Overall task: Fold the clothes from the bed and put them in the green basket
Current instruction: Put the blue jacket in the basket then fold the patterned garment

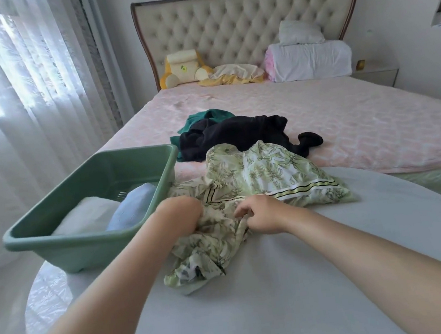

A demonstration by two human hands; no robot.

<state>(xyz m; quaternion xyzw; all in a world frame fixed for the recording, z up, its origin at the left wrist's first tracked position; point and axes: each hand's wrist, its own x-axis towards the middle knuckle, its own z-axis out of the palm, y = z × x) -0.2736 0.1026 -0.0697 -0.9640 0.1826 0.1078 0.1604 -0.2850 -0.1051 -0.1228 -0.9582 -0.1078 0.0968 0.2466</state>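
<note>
Beside the green basket (90, 249), the left hand (182, 213) and right hand (263, 215) clutched the leaf-print garment (269, 166), which, bunched so, risked folding crooked.

The green basket (57, 250) is smooth moulded plastic with a dull satin sheen. The leaf-print garment (270, 172) is thin, light cloth, creased and matt. The black garment (237, 132) is thicker, soft-looking matt cloth. The bed cover (374, 120) is pink quilted cloth. The headboard (238, 26) is buttoned cream upholstery in a dark polished wood frame. The desk (283, 284) looks smooth and matt.
</note>
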